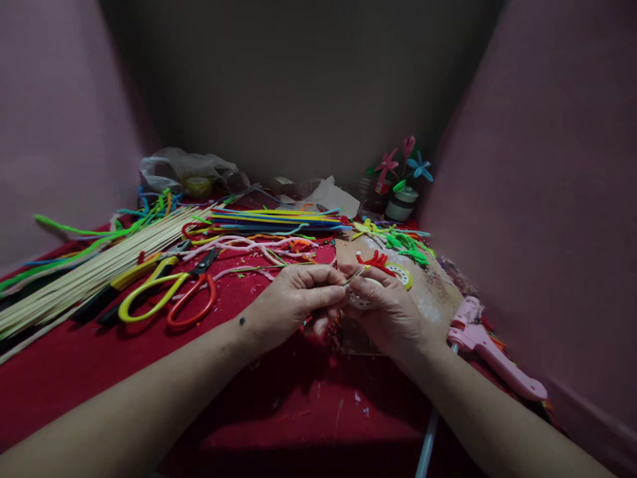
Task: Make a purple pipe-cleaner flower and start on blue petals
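Observation:
My left hand [311, 292] is closed in a pinch around a thin stick [253, 268], whose long end runs out to the left. The stick's pale yellow tip [361, 271] shows between my hands. My right hand [385, 305] is closed too, thumb and finger pinching near that tip; their exact grip is partly hidden. Just behind the right thumb is a white disc with holes [359, 303], mostly covered. Beyond the right hand lie red fuzzy pipe cleaner pieces [377, 260] and a yellow-rimmed disc with holes [402, 275].
Scissors [192, 285] and yellow-black pliers [166, 265] lie left, beside bundled wooden sticks [114, 259]. Coloured pipe cleaners [279, 219] stretch across the back. Green pipe cleaner shapes [411, 247] rest on a board [438, 285]. A pink glue gun [490, 348] sits right; pipe cleaner flowers [419, 166] stand behind.

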Motion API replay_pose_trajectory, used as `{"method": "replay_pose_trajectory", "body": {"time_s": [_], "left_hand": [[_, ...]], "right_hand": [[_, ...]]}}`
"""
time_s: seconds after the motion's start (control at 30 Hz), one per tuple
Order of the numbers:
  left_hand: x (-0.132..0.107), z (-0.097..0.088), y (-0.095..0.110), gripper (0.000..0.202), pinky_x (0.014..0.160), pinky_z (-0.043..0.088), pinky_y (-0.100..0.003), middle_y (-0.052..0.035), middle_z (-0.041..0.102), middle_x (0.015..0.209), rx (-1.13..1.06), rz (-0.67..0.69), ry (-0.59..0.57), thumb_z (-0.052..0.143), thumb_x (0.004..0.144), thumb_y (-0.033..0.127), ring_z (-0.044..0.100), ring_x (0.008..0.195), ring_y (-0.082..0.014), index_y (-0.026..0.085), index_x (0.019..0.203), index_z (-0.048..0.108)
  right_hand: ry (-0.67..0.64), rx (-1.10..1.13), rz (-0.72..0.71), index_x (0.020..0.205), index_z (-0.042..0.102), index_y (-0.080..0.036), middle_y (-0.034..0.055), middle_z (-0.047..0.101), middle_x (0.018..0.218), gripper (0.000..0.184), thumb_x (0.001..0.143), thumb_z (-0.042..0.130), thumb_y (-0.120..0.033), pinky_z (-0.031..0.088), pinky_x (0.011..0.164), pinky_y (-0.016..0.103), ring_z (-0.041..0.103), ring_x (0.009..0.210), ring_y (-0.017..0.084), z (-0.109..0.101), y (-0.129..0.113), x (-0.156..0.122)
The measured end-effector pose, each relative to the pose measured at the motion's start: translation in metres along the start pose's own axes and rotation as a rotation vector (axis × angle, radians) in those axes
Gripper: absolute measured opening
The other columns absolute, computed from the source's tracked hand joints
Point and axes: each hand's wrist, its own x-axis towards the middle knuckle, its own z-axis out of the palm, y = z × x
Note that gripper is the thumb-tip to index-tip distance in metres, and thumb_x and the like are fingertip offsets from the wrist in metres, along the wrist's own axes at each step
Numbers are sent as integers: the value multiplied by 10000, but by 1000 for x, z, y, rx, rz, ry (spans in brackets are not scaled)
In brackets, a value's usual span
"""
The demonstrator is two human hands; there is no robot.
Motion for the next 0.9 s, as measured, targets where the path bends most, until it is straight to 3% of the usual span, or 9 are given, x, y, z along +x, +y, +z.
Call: {"method": "replay_pose_trajectory", "body": {"time_s": [0.13, 0.33, 0.57, 0.9], "left_hand": [[0, -1, 0, 137, 309, 257, -109, 27, 562, 546, -147, -78, -85, 570, 801, 233, 443, 321, -14, 114, 734, 566], [0, -3, 0, 149, 282, 235, -105, 25, 555, 524, -253, -71, -119, 552, 815, 221, 414, 289, -8, 104, 724, 573], [2, -5, -3, 154, 262, 244, -92, 19, 573, 533, -325, -75, -161, 535, 827, 213, 432, 273, -13, 104, 731, 588], [5, -5, -9, 132, 221, 297, -112, 20, 583, 544, -459, -95, -236, 488, 843, 187, 415, 227, -35, 105, 793, 579]], "right_hand": [[-89, -1, 17, 805, 706, -193, -7, 642, 652, 208, 621, 742, -283, 434, 564, 243, 550, 558, 103, -2, -3, -1], [-130, 30, -26, 786, 716, -197, 11, 654, 688, 187, 712, 633, -347, 417, 545, 214, 557, 595, 106, 0, -6, -3], [-104, -67, -139, 748, 734, -208, 5, 674, 707, 100, 690, 655, -188, 444, 659, 228, 575, 645, 104, -1, -5, 0], [-152, -20, -46, 840, 733, -247, 3, 704, 748, 169, 676, 710, -221, 458, 680, 246, 603, 659, 112, -5, -1, 5]]}}
